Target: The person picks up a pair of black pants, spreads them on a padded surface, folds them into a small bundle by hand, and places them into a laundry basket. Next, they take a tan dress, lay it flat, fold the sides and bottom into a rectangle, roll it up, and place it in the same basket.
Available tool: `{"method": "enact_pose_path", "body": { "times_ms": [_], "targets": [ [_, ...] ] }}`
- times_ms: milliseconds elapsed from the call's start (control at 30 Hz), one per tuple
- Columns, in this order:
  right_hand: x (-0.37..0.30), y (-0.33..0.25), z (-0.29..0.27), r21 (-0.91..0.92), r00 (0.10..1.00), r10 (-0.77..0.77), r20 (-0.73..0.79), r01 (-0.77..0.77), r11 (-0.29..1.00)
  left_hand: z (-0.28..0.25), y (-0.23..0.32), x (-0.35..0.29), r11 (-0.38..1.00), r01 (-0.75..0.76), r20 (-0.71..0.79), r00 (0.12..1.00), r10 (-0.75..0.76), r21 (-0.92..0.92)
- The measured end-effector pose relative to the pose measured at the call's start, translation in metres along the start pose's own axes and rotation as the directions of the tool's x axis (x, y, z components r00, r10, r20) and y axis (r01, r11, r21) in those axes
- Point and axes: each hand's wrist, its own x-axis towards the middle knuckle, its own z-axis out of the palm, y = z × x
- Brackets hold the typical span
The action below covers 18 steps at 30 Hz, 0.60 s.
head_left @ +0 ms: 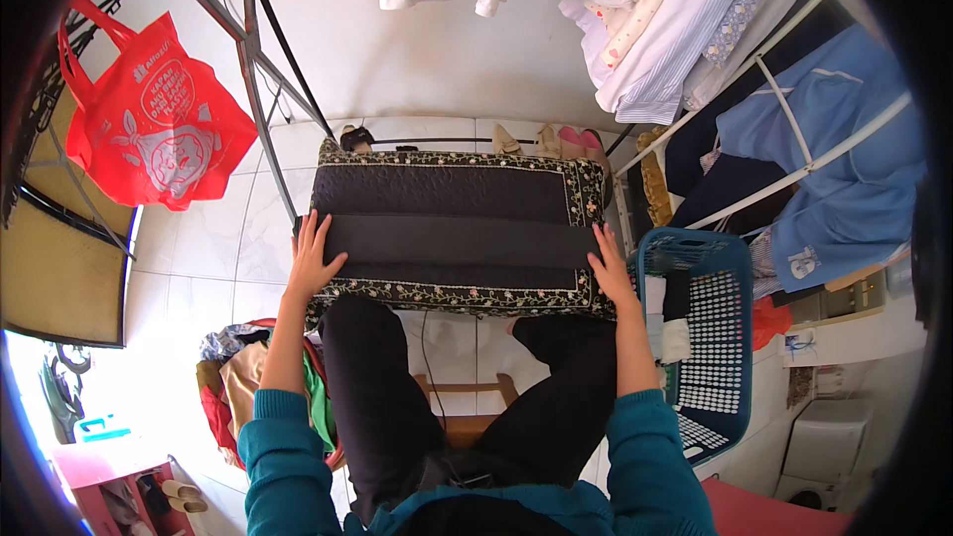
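In front of me lies a padded board covered in black cloth with a floral border [447, 285]. A long, smooth strip of dark folded fabric [457, 241] stretches across its middle from side to side; what kind of piece it is I cannot tell. At the strip's left end rests my left hand [314, 260], fingers spread and palm down. My right hand [612, 266] lies at the other end, with its fingers stretched out flat by the board's right edge. Neither hand grips anything. My knees are under the board's near edge.
A teal plastic basket [743, 337] with a few cloths stands at right, a heap of coloured clothes [248, 377] at left. A red bag [164, 119] hangs from a metal frame [250, 50]. Hanging clothes [655, 50] and a white rack [784, 174] fill the upper right.
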Motion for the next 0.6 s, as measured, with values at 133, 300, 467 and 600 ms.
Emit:
{"method": "enact_pose_path", "body": {
  "times_ms": [133,300,467,600],
  "targets": [
    [-0.009,0.002,-0.014,0.195,0.999,-0.044,0.017,0.04,0.98,-0.021,-0.023,-0.021,0.998,-0.028,0.07,0.997,0.023,0.063],
    [-0.001,0.007,-0.014,0.1,0.975,-0.174,-0.136,0.188,0.977,-0.015,-0.024,-0.018,0.961,-0.067,-0.053,0.995,0.085,0.27],
    [0.004,0.015,-0.006,0.574,0.979,0.016,-0.205,0.107,0.812,-0.033,-0.024,-0.008,0.993,-0.052,-0.191,0.979,0.071,0.104],
    [0.002,0.048,0.003,0.902,0.925,0.347,-0.151,-0.015,0.432,-0.055,-0.036,0.001,0.921,0.031,-0.052,0.997,-0.055,-0.389]
  ]
}}
